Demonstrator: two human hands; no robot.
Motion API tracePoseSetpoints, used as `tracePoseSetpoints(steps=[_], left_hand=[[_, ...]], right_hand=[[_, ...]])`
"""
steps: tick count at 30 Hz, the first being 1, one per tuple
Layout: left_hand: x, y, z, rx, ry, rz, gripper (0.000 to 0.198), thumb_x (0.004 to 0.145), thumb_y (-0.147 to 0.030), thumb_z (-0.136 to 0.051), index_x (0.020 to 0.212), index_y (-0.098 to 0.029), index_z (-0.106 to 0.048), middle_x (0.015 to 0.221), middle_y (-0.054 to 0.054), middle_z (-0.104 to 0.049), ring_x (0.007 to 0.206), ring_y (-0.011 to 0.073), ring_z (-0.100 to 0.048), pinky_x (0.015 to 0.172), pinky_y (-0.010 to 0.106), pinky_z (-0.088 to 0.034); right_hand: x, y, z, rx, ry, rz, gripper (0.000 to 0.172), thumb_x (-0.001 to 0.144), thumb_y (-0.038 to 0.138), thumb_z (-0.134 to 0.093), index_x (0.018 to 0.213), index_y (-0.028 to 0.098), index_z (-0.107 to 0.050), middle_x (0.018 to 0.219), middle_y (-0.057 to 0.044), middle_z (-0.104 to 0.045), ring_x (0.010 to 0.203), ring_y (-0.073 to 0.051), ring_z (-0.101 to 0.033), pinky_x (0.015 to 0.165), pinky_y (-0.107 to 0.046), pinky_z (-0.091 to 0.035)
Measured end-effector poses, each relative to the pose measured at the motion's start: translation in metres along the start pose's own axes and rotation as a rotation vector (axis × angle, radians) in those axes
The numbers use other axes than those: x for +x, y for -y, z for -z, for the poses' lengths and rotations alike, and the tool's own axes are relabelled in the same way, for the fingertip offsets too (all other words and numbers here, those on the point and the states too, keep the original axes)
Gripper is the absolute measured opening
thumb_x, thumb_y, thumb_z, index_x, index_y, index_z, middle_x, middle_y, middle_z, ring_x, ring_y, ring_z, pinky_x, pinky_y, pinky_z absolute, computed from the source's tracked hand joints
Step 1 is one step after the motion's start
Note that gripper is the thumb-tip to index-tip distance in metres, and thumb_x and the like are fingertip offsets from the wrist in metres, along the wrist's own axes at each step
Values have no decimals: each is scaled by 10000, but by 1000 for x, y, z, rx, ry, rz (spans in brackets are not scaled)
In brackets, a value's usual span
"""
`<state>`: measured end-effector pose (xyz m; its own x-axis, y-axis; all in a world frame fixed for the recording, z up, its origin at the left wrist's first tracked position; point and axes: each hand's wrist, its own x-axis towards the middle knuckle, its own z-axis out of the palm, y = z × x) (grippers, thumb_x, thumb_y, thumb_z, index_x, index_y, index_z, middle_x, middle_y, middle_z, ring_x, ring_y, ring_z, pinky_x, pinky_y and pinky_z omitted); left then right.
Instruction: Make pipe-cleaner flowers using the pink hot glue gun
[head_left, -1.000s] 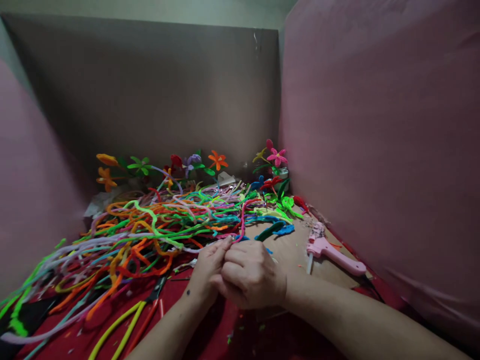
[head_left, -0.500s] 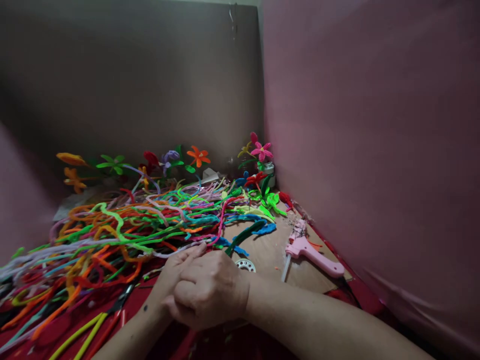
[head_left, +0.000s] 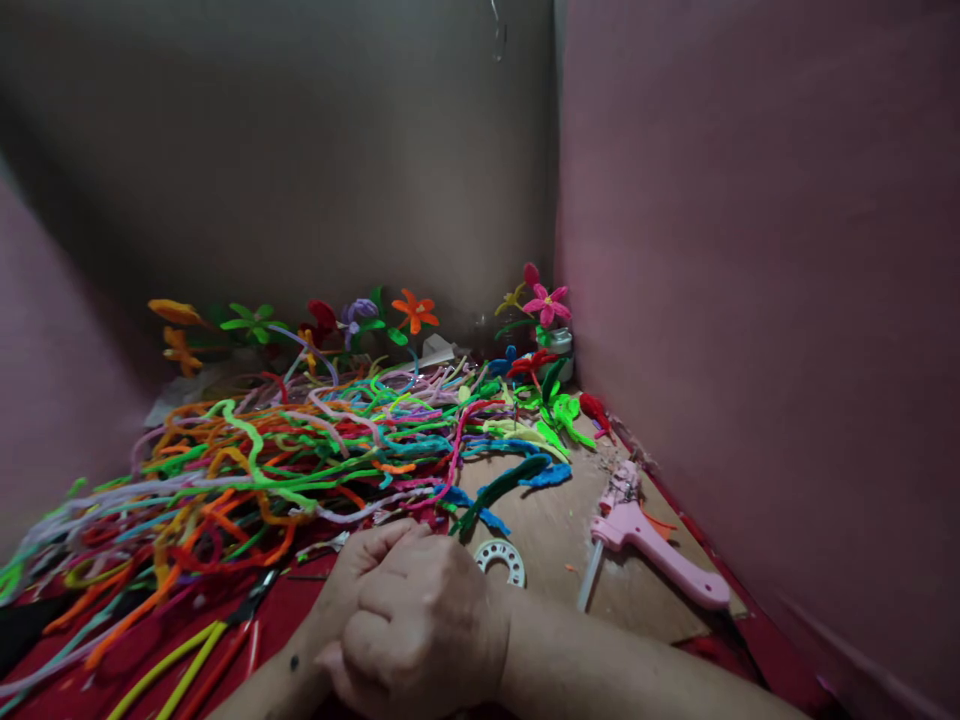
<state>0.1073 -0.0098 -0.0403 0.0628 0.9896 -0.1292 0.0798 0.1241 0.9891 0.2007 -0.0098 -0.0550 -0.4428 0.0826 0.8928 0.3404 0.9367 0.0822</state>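
Note:
My right hand is in front, its fingers curled, and it overlaps my left hand. My left hand shows mostly its back and wrist, with its fingers folded in behind the right. Whatever lies between the two is hidden by them. Just beyond the knuckles, a dark green pipe-cleaner leaf and blue pipe-cleaner pieces rest on a brown board. A pale ring-shaped disc with holes lies by my right wrist, partly covered by it.
A large heap of coloured pipe cleaners spreads left. Fuzzy flowers, including a pink one and an orange one, stand behind. A pink glue gun lies right, near the pink wall. Yellow-handled pliers sit front left.
The view has shifted, so the heap, flowers and glue gun appear further right. My hands stay pressed together and sit slightly lower in the picture; more of the pale disc shows.

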Motion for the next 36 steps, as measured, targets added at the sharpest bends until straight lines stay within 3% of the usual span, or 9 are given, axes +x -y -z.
tracePoseSetpoints(steps=[3, 7, 11, 19, 30, 34, 36], left_hand=[[-1, 2, 3, 57, 83, 28, 241, 580, -257, -624, 477, -182, -420, 502, -40, -392, 514, 109, -368, 477, 229, -356], [1, 6, 5, 63, 50, 12, 298, 616, -326, -643, 488, -180, -417, 511, -46, -375, 519, 101, -335, 483, 220, -338], [5, 10, 5, 54, -6, -23, 309, 667, -408, -632, 534, -169, -490, 543, -33, -437, 538, 109, -382, 500, 217, -364], [8, 13, 5, 13, -41, -24, 196, 638, -332, -693, 695, -171, -596, 629, -31, -533, 594, 115, -479, 550, 212, -412], [6, 12, 4, 32, -52, -52, 187, 640, -321, -688, 697, -171, -594, 625, -30, -540, 602, 119, -486, 556, 216, -411], [7, 16, 6, -20, -4, -106, 209, 630, -328, -689, 685, -154, -587, 625, -13, -551, 582, 111, -475, 548, 213, -398], [5, 17, 5, 0, 5, -125, 203, 689, -343, -643, 699, -152, -575, 556, -39, -477, 493, 72, -385, 471, 181, -329]], right_hand=[[-1, 1, 2, 6, 39, -11, 278, 718, 290, -504, 456, 197, -499, 487, -13, -576, 458, -141, -535, 414, -284, -385], [-5, -2, 2, 35, 83, -23, 297, 759, 301, -469, 481, 202, -502, 489, -7, -577, 480, -140, -550, 430, -278, -399], [-8, -3, 1, 60, 123, -24, 290, 772, 276, -432, 508, 190, -516, 487, -12, -566, 473, -149, -552, 406, -280, -386], [-7, -2, 10, 76, 254, -22, 279, 778, 301, -474, 530, 194, -541, 549, -35, -614, 555, -164, -583, 468, -291, -416], [-5, 2, 13, 109, 243, -4, 256, 755, 305, -479, 538, 182, -537, 520, -25, -599, 530, -165, -580, 458, -286, -396], [6, -17, 36, 44, 345, -162, 233, 794, 273, -439, 641, 158, -572, 648, -55, -649, 599, -162, -593, 530, -274, -415], [13, -37, 56, -104, 489, -406, 144, 776, 200, -472, 751, 139, -601, 745, -77, -663, 665, -169, -604, 554, -260, -405]])
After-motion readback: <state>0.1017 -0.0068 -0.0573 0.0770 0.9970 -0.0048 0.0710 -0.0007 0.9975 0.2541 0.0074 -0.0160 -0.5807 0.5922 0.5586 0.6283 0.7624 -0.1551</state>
